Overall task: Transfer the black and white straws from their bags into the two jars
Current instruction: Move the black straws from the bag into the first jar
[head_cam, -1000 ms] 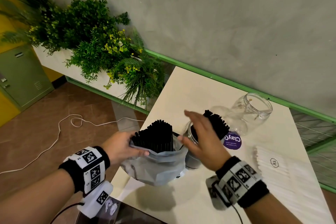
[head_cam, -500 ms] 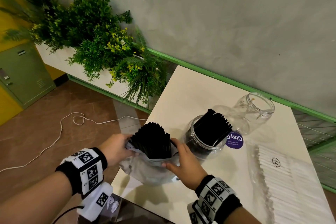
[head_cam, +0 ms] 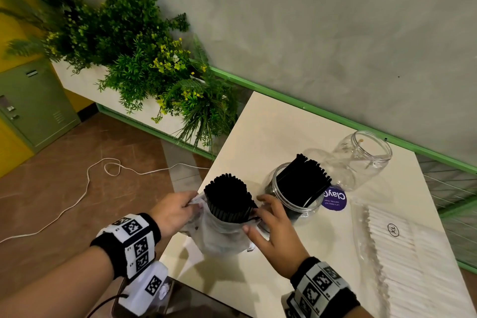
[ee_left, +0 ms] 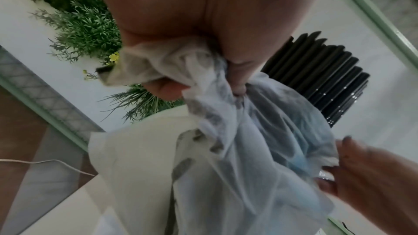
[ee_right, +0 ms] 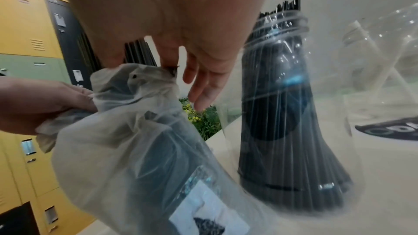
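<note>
**Two hands on the bag of black straws**

Two hands frame the translucent bag (head_cam: 219,236) standing at the near left corner of the cream table (head_cam: 278,124). My left hand (head_cam: 171,212) has its fingers bunched tight around the bag's gathered left edge; the left wrist view shows the plastic crumpled inside that grip. My right hand (head_cam: 273,224) pinches the opposite rim between thumb and a finger, the other fingers loose and spread. The bundle of black straws (head_cam: 228,200) stands upright out of the bag's open mouth.

Just right of the bag stands the clear jar (head_cam: 291,204), with more black straws (head_cam: 304,183) leaning inside it and poking above its rim. Behind it on the right the second jar (head_cam: 361,157) stands open; whether it holds anything I cannot tell. The pack of white straws (head_cam: 407,261) lies flat along the table's right side, a purple round sticker (head_cam: 334,200) between it and the filled jar.
</note>
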